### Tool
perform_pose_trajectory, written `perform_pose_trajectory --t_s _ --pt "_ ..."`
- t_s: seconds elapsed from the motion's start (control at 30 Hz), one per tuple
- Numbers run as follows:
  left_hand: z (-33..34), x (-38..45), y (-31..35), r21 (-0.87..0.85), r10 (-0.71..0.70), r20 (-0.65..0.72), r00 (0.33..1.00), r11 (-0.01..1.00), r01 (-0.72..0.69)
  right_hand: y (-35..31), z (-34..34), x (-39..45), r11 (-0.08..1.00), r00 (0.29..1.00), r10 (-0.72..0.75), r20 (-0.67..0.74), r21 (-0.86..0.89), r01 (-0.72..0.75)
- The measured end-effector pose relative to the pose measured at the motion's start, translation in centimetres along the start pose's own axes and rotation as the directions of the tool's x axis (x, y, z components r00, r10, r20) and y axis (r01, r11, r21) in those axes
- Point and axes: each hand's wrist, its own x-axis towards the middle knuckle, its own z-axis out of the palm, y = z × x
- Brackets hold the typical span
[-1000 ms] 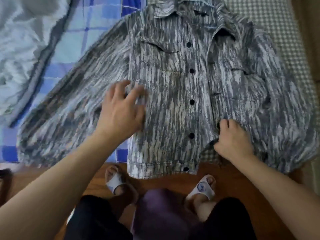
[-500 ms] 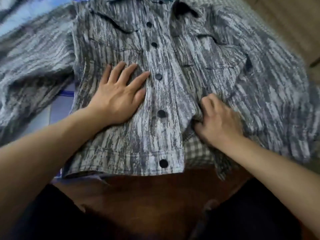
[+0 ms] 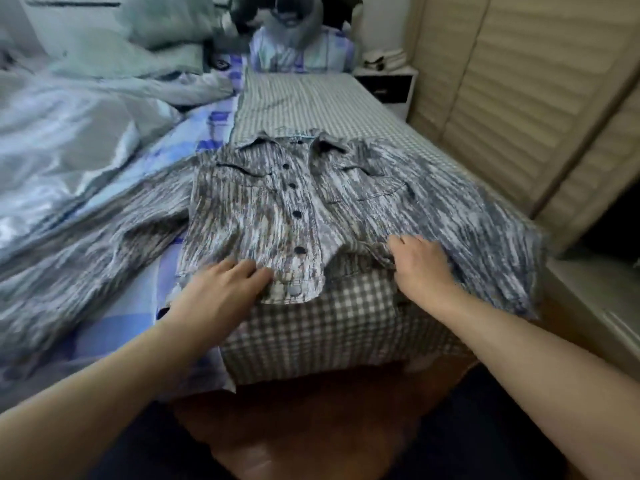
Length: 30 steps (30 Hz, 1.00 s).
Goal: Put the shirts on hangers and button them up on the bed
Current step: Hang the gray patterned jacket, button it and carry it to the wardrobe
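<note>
A grey streaked shirt (image 3: 263,216) lies face up on the bed (image 3: 311,98), collar toward 12 o'clock and hem toward 6 o'clock at the foot edge. Its front is not closed: the left panel with its row of dark buttons (image 3: 297,213) lies flat, and the right panel is pulled aside, leaving a wedge of checked sheet (image 3: 329,327) bare between the two hems. One sleeve (image 3: 86,258) stretches out toward 8 o'clock over a blue patterned cover (image 3: 114,327).

The left hand (image 3: 221,292) rests on the shirt's lower left panel, fingers fairly straight and laid flat on the cloth near the bottom hem, just at 9 o'clock from the lowest button. The right hand (image 3: 420,263) sits at 3 o'clock from the button row, on the edge of the right panel; its fingers are curled down into the fabric and appear to pinch that edge, though blur makes the grip hard to read for certain. The two hands are apart, with the open gap of the shirt front between them.

At 10 o'clock a pale crumpled duvet (image 3: 69,140) covers the bed's far side, with pillows (image 3: 162,39) at 11 o'clock. A slatted wardrobe door (image 3: 519,98) stands at 2 o'clock.
</note>
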Motion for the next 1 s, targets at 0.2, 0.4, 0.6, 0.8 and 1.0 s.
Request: perform_pose_trajectory --t_s 0.2,0.4,0.6,0.8,1.0 --pt "-8.3 -1.5 -6.6 -0.068 -0.128 0.216 0.968 0.987 0.146 1.9 -12.1 0.5 0.987 0.956 -0.158 0.248 0.06 0.148" --pt "-2.4 -6.3 1.6 0.056 -0.039 0.756 0.653 0.998 -0.006 -3.3 -5.7 -4.6 0.907 0.556 -0.225 0.8 -0.035 0.419" --pt "-0.8 -5.3 4.8 -0.176 -0.142 0.474 0.869 0.952 0.252 -2.3 -7.6 -5.1 0.963 0.722 -0.225 0.655 0.263 0.062" --pt "-3.7 0.2 1.4 -0.501 -0.23 0.499 0.836 0.711 0.494 -7.3 -11.0 -6.3 0.854 0.931 -0.18 0.319 0.521 -0.013" --pt "-4.0 5.6 -5.3 -0.516 -0.338 0.443 0.831 0.661 0.544 -8.8 -10.3 4.4 0.812 0.858 -0.31 0.409 0.584 0.015"
